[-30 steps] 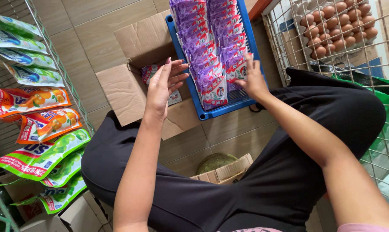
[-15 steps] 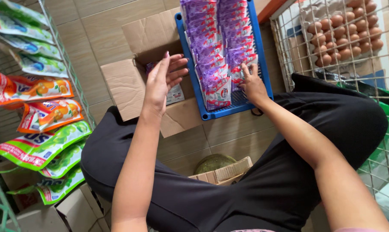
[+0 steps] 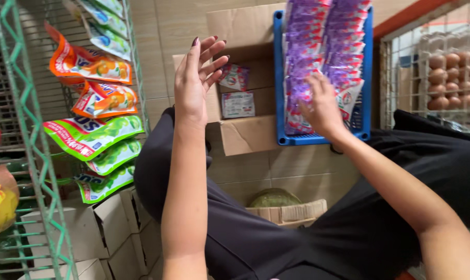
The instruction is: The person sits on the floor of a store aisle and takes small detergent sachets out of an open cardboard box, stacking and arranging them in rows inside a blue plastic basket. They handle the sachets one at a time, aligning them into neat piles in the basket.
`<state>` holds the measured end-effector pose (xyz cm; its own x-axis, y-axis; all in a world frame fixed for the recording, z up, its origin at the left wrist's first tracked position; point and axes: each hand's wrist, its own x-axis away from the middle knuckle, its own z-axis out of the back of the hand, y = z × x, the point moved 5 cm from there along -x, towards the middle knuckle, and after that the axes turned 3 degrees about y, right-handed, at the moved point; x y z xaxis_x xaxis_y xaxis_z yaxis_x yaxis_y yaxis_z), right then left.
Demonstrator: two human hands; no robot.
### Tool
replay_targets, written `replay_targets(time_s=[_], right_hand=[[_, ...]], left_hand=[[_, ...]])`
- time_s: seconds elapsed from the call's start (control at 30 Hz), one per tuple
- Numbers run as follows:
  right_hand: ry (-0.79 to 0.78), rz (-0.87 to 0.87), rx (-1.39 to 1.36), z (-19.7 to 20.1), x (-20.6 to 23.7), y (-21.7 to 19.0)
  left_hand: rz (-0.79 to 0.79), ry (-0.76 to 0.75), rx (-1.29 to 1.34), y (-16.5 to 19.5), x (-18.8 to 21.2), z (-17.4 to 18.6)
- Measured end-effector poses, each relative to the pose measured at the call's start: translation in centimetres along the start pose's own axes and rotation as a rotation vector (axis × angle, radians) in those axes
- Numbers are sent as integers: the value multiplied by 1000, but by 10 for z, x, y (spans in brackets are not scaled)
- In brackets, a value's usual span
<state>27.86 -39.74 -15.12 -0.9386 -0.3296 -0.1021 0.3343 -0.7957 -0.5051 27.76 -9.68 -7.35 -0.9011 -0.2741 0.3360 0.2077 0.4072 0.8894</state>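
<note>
Tiled floor, right hand (image 3: pixel 323 106) flat on purple sachets (image 3: pixel 318 57) (blue tray (image 3: pixel 367 78)), left hand (image 3: pixel 196 78) open, empty.

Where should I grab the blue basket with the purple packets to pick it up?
Probably the blue basket's near rim, the bare edge facing the person, coming from that side. Purple sachets cover the inside, and the right hand rests on them, so the rims are the parts left free. A second grip on the right side rim would likely steady it.

left hand (image 3: pixel 194 83) raised — fingers spread, right hand (image 3: pixel 323 106) flat, palm down
</note>
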Motion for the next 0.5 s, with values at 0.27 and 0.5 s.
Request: replay_targets(time_s=[0.27, 0.5], right_hand=[[-372, 288, -131, -157, -63, -92], [-637, 139, 161, -273, -95, -76]], left_hand=[[23, 43, 62, 9, -2, 33], [75, 108, 14, 16, -5, 62]])
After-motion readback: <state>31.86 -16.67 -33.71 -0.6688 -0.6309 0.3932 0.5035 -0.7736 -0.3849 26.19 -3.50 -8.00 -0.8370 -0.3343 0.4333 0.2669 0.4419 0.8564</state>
